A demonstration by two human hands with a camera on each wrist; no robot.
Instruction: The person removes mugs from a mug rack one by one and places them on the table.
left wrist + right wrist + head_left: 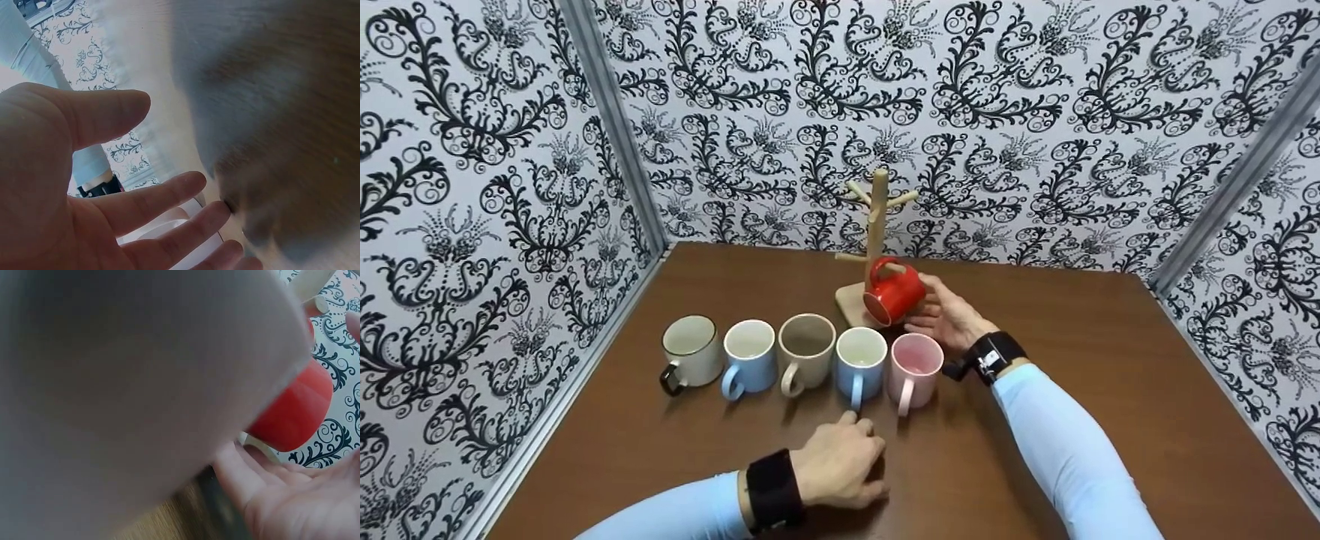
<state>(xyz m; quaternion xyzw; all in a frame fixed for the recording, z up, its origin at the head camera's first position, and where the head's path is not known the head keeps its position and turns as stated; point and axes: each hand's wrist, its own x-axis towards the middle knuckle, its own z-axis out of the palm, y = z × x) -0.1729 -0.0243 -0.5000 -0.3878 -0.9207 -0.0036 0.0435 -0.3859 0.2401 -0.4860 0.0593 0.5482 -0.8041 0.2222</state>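
A red mug (897, 294) tilts on a lower peg of the wooden mug tree (877, 217), its handle looped over the peg. My right hand (949, 311) is at the mug's right side, its fingers loosely extended. In the right wrist view, the palm (306, 500) faces up under the red mug (298, 410), and a large blurred surface hides much else. My left hand (840, 461) rests low over the table, fingers relaxed, fingertips close to the handle of a blue mug (860, 375). The left wrist view shows that hand (112, 191) with nothing in its grasp.
A row of mugs stands before the tree: a white one with a black handle (692, 352), another blue one (751, 360), a beige one (808, 352) and a pink one (913, 375). Patterned walls (997, 112) enclose the brown table (1080, 360).
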